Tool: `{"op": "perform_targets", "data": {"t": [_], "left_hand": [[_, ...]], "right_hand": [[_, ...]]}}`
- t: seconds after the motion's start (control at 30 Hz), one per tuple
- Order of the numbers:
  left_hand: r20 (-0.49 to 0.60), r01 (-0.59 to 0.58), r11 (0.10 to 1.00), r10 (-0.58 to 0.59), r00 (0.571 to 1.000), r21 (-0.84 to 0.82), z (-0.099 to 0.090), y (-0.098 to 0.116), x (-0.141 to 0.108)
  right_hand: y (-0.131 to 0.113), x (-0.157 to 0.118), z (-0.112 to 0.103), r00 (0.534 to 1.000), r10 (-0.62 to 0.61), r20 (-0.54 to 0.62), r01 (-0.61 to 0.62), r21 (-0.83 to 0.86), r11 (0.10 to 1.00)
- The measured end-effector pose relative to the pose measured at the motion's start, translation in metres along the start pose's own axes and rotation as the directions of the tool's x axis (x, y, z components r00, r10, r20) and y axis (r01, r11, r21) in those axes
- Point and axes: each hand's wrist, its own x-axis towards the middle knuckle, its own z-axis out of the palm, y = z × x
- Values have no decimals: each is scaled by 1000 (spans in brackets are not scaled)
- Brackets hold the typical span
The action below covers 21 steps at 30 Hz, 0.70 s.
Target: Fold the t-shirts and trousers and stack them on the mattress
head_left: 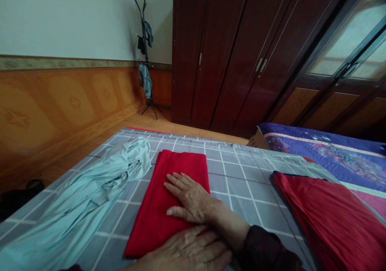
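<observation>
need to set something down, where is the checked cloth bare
Widest: the grey checked cloth between the folded red cloth and the red fabric at right, past the dark sleeve. Narrower: the strip between the folded cloth and the crumpled pale green cloth. Crowded: the near middle, where the right hand and left hand lie.

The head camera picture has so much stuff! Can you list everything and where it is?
Folded red cloth: 1, red, middle of bed
Crumpled cloth: 1, pale mint, left side
Loose cloth: 1, red, right side
Sheet: 1, grey with white grid, under the cloths
Patterned bedding: 1, purple-blue, far right
Wardrobe: 1, dark red-brown, back
Glass-door cabinet: 1, dark brown, upper right
Coat rack: 1, black, back corner, with clothes
Wall: pale above, orange-brown below, left
Left hand: 1, palm down, cloth's near edge
Right hand: 1, palm down on folded cloth
</observation>
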Motion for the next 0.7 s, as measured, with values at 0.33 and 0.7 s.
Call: {"op": "perform_targets", "data": {"t": [0.33, 0.7], "left_hand": [[23, -36, 989, 33, 999, 146, 10, -5, -10], [21, 9, 994, -6, 1000, -111, -1, -3, -4]], "right_hand": [[79, -8, -13, 846, 463, -263, -521, -225, 824], [62, -3, -12, 773, 536, -339, -606, -147, 781]]}}
